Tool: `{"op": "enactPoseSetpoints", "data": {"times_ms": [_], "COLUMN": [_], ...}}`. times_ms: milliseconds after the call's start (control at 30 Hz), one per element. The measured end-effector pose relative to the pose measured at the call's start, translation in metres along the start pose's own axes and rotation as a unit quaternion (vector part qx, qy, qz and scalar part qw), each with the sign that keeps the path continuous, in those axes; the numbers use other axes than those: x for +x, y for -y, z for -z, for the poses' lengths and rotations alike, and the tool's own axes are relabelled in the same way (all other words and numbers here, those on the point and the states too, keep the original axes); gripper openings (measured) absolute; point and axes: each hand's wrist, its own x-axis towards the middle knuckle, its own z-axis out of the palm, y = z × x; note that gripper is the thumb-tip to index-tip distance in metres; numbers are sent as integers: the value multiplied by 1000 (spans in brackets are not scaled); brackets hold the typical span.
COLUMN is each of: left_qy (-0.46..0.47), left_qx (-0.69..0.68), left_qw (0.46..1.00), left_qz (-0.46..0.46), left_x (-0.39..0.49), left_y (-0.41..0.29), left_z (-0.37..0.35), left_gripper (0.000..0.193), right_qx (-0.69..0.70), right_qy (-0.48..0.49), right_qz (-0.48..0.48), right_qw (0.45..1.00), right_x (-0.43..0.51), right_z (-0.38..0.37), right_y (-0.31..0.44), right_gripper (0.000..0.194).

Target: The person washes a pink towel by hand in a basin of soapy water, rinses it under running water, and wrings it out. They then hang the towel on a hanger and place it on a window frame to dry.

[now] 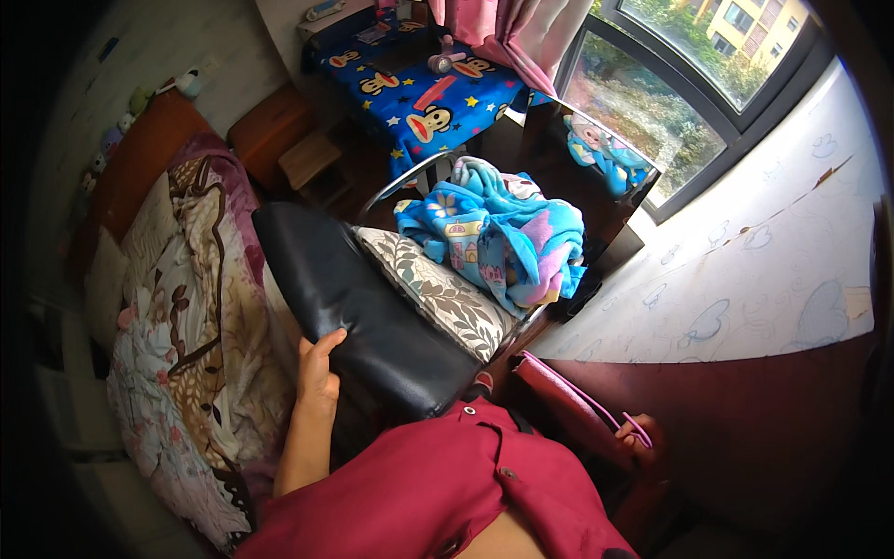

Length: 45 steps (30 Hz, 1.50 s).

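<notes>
My left hand (320,367) is at the near-left edge of a black leather-like chair backrest (377,314), one digit laid over its surface and the others curled at the edge. Low on the right, my right hand (639,437) is closed around a thin pink loop (594,405), which runs along the top of a flat pink-and-red item (555,391); shadow hides part of this hand. Beyond the backrest, a leaf-patterned cushion (447,293) and a crumpled blue fleece blanket (496,234) lie on the metal-framed chair.
On the left stands a bed with rumpled bedding (209,335) and a wooden headboard (157,168). A small wooden stool (311,161) is near a desk with a blue cartoon cloth (419,105). A dark glossy table (552,140) stands by the window (642,105). A dark red panel (754,412) is at right.
</notes>
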Motion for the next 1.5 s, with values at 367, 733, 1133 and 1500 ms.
{"op": "enactPoseSetpoints", "data": {"times_ms": [367,733,1133,1500], "left_qy": [31,5,7,-13], "left_qx": [30,107,72,6], "left_qw": [999,994,997,1000], "left_qz": [25,16,16,13], "left_x": [56,143,137,91], "left_y": [-40,-64,-52,-44], "left_z": [-4,4,20,7], "left_gripper": [45,38,63,53], "right_qx": [137,166,135,217], "right_qy": [-15,17,-55,-144], "right_qz": [-90,-126,-86,-64], "right_qw": [986,978,986,963], "right_x": [38,69,110,200], "right_z": [31,87,110,122], "right_y": [1,-1,41,24], "right_gripper": [28,31,31,16]}}
